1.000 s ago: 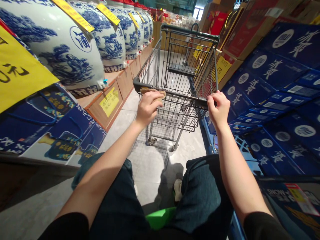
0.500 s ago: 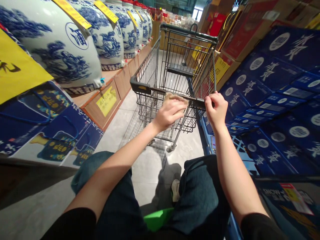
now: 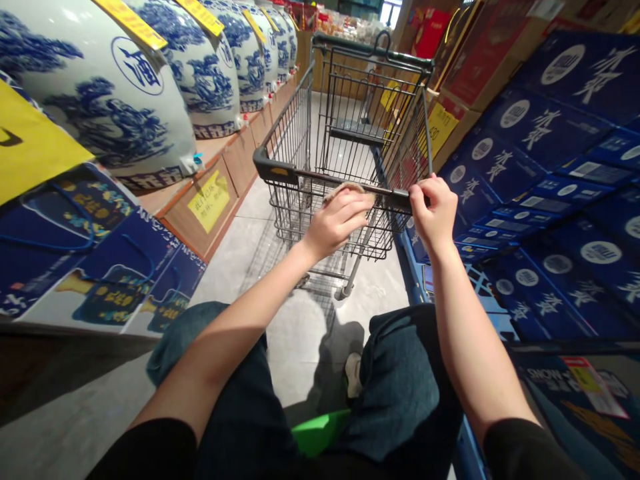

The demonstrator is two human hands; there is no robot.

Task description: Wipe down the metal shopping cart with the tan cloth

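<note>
Farthest out to the left of the left hand point(image 3: 336, 220) is a yellow sign point(image 3: 37, 150), with dark blue printed packages point(image 3: 115, 223) below it. Nearer that hand, though still well apart on its left and farther forward, a row of blue-and-white jars point(image 3: 97, 100) stands on a wooden ledge point(image 3: 239, 163); a yellow note point(image 3: 209, 201) is stuck to the ledge's front.

The left hand is partly curled, fingers together, holding a tan cloth point(image 3: 344, 189) against the handle point(image 3: 315, 178) of a shopping cart point(image 3: 357, 136). The cloth shows beyond the knuckles and fingertips, on the stretch of handle nearer its right end. The cart's wire basket reaches away ahead of both hands. Below and between the hands, toward the body, are a green object point(image 3: 321, 432), mostly hidden, and a light shoe point(image 3: 353, 375) on the floor.

The right hand point(image 3: 434, 208) is curled closed around the handle's right end, thumb against the bent fingers. Just beyond it is a yellow price tag point(image 3: 441, 127) on a carton, and to its right rise stacked blue boxes point(image 3: 545, 130) with white lettering.
</note>
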